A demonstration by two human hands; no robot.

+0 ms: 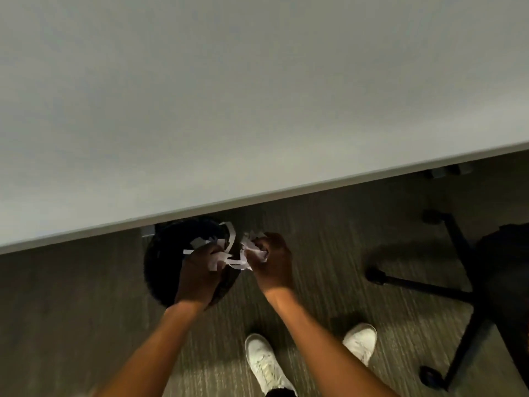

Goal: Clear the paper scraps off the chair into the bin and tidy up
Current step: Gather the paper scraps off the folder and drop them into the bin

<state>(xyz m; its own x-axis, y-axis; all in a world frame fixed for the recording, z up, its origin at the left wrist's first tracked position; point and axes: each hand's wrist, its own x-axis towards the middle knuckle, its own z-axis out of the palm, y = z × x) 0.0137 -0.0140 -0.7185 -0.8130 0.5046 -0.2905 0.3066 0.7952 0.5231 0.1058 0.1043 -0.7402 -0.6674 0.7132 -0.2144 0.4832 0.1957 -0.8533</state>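
Paper scraps [229, 260] in both closed hands [234, 265]

Surface [200, 110]: smooth, matt, pale grey top with a lighter banded edge — a laminate look. Floor [71, 310]: grey-brown carpet, low pile, finely streaked and matt; bin [163, 265]: black, dull, its wall too blurred to tell mesh from plastic; paper scraps [229, 260]: thin white paper, creased and curled into strips. Chair base [446, 285]: black, smooth, faintly sheened legs — plastic or metal, cannot tell; shoes [264, 362]: white, matt, lightly scuffed uppers.
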